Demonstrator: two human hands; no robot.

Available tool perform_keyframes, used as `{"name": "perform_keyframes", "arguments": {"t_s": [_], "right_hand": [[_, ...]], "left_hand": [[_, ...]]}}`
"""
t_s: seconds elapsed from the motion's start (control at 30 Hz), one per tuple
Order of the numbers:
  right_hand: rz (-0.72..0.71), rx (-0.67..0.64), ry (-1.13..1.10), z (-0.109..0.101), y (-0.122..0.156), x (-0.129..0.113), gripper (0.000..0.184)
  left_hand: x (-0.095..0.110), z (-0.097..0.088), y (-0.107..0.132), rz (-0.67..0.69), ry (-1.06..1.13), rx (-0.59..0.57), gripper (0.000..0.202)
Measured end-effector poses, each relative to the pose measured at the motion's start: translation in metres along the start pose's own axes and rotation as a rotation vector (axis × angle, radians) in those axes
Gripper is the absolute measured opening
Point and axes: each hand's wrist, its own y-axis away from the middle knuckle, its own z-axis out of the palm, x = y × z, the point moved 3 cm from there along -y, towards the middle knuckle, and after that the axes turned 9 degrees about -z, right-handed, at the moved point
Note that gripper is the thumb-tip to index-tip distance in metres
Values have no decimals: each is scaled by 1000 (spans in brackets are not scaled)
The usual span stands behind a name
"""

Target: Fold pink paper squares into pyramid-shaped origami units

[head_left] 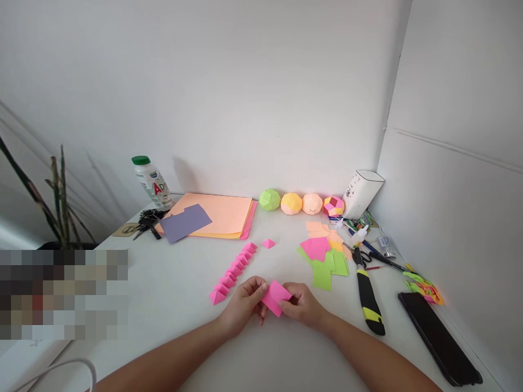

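white walls close a corner around a white table (pixel 175 283). at far left stands a plant (pixel 61 201), then a bottle (pixel 150 182) with green cap, keys (pixel 147 220), and orange sheets (pixel 224 212) with a purple sheet (pixel 186 222) on top. a row of pink folded pieces (pixel 235 269) runs slanted toward the near edge. just beside its near end, the left hand (pixel 244 305) and the right hand (pixel 303 305) both pinch a pink paper (pixel 276 297) between them, low over the table, fingers closed on its opposite sides. i judge it very light, thin and soft, easy to crease, so best held at the edges. it looks nearly square and sits cornerwise, one corner toward the wall; i cannot tell a clear long axis. further right are paper balls (pixel 291 203), loose notes (pixel 322 256), a knife (pixel 368 299) and a phone (pixel 439 337).
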Motion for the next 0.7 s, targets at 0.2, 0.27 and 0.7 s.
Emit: {"name": "perform_keyframes", "arguments": {"t_s": [0.2, 0.27, 0.7], "right_hand": [[18, -20, 22, 1, 0, -6, 14], [48, -8, 21, 1, 0, -4, 12], [46, 223, 183, 5, 0, 4, 25]], "left_hand": [[-2, -2, -2, 6, 26, -29, 35], [-3, -2, -1, 13, 25, -23, 35], [7, 10, 9, 17, -286, -40, 33]]}}
